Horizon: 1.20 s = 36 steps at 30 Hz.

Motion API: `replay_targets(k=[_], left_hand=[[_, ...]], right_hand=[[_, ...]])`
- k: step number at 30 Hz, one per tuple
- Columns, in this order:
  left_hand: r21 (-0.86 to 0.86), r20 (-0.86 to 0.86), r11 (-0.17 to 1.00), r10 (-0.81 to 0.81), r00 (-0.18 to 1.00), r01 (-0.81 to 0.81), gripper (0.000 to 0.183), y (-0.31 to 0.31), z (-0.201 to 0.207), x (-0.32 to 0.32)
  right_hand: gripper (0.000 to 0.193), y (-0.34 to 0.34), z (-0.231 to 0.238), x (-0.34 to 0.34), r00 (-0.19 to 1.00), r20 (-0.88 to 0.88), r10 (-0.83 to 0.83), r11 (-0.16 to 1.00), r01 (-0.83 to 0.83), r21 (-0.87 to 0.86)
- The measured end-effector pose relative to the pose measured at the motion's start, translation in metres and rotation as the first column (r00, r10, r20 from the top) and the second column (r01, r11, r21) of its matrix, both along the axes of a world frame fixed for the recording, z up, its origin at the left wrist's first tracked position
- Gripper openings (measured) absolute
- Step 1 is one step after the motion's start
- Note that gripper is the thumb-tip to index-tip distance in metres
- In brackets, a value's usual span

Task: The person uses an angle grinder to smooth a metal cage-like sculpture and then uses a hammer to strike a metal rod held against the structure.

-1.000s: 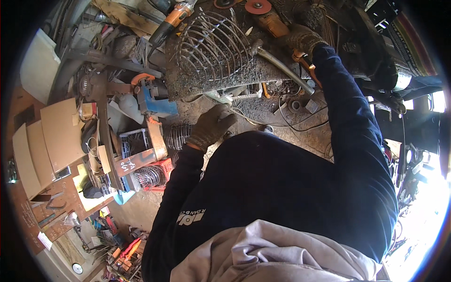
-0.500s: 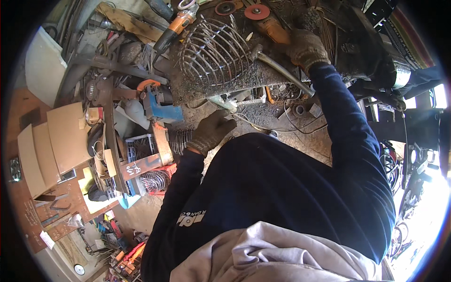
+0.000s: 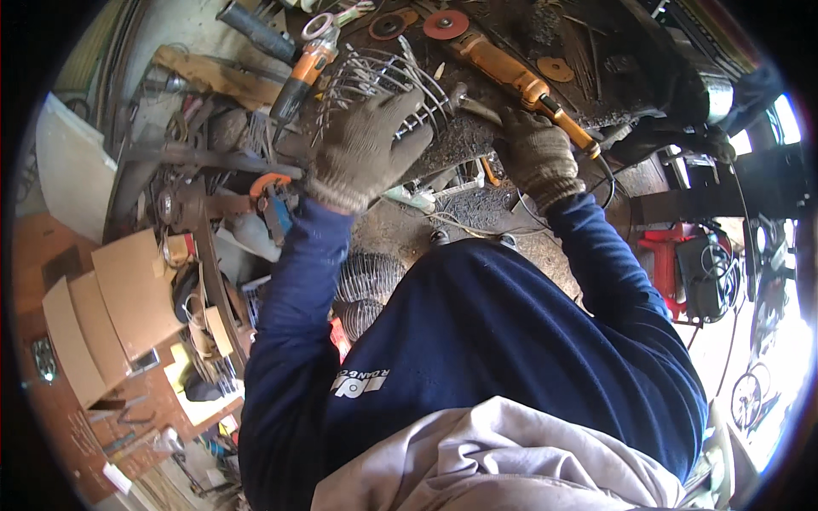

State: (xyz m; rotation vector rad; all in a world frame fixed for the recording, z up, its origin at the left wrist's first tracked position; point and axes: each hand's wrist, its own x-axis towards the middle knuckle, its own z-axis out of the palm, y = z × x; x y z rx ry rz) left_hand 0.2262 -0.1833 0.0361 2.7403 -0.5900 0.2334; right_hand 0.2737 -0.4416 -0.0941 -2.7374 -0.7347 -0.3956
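Wire cage: a domed guard of thin bright steel wires (image 3: 383, 81), lying on the dirty counter (image 3: 477, 136) at the top of the view, its ribs splaying out from under the left glove.
Left hand: the left hand (image 3: 362, 149), in a grey knit work glove, lies spread over the near side of the wire cage, fingers curled down onto the ribs and pressing or gripping them.
Right hand: the right hand (image 3: 537, 153), gloved the same way, is closed around the tail of the orange angle grinder (image 3: 511, 77), near where its cable leaves; how tightly, I cannot tell.
Grinder: it lies slanted across the counter, its reddish disc (image 3: 446, 24) at the far end, just beside the cage.
Weight: the cage is probably light for its bulk, being mostly air between wires.
Stiffness: single ribs likely spring and bend under a push; the frame as a whole should hold its shape better where wires cross or meet a ring.
Grip: best taken at a ring or joint with several ribs under the palm, not by one loose wire.
Hazards: cut wire ends may snag knit gloves; round wire can roll under the fingers.
Nearby: a second orange-handled power tool (image 3: 298, 77) lies left of the cage, and loose discs (image 3: 555, 68) lie on the counter.
Unclear: whether the cage is fixed to the counter is hidden by the glove.
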Motion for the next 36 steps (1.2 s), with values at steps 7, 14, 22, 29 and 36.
replay_targets(k=[7, 14, 22, 29, 36], left_hand=[[0.597, -0.022, 0.796, -0.109, 0.994, 0.100, 0.066, 0.006, 0.004, 0.094], [0.576, -0.288, 0.735, -0.227, 0.930, 0.358, 0.069, 0.013, -0.003, 0.140], [0.419, -0.515, 0.696, -0.346, 0.784, 0.583, 0.071, 0.017, 0.002, 0.166], [0.325, -0.545, 0.713, -0.395, 0.739, 0.621, 0.065, 0.016, 0.077, 0.163], [-0.007, -0.120, 0.890, -0.453, 0.883, 0.456, 0.057, 0.106, 0.121, 0.119]], right_hand=[[0.032, 0.020, 0.003, 0.011, 0.942, -0.227, -0.248, 0.951, 0.191, -0.244], [0.029, 0.034, 0.006, -0.028, 0.914, -0.289, -0.286, 0.958, 0.281, -0.059], [0.029, 0.056, 0.014, -0.061, 0.799, -0.293, -0.524, 0.839, 0.544, -0.018], [0.039, 0.039, 0.005, -0.093, 0.688, -0.466, -0.557, 0.751, 0.656, 0.071], [0.046, 0.068, 0.022, -0.164, 0.576, -0.816, 0.039, 0.097, 0.811, 0.577]])
